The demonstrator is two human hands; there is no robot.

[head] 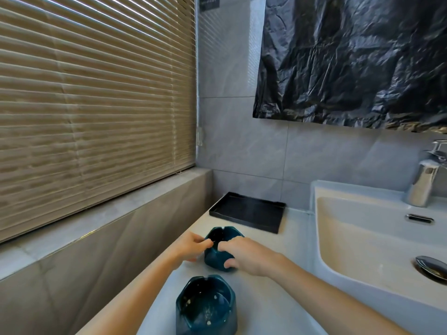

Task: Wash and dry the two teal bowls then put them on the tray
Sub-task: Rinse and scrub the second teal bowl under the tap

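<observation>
Pickup stage, washing not yet begun: your left hand (189, 246) pinches the rim of the far teal bowl (216, 258); your right hand (246, 256) curls round its wall. The soiled second bowl (205, 308) sits nearer than your fingers, the tray (246, 211) beyond them. Next, lift it rightward to the sink (362, 238).

1. Near bowl (205, 308): the bottom edge slices off its base, and the specks inside are too small to identify.
2. Far bowl (215, 259): the right hand (246, 256) wraps it, covering its right side.
3. Faucet (425, 175) and drain plug (433, 267): both clipped by the right edge.
4. Black plastic sheet (350, 56): runs off top and right.
5. Small dark sign (209, 2): cut off, lettering unreadable.
</observation>
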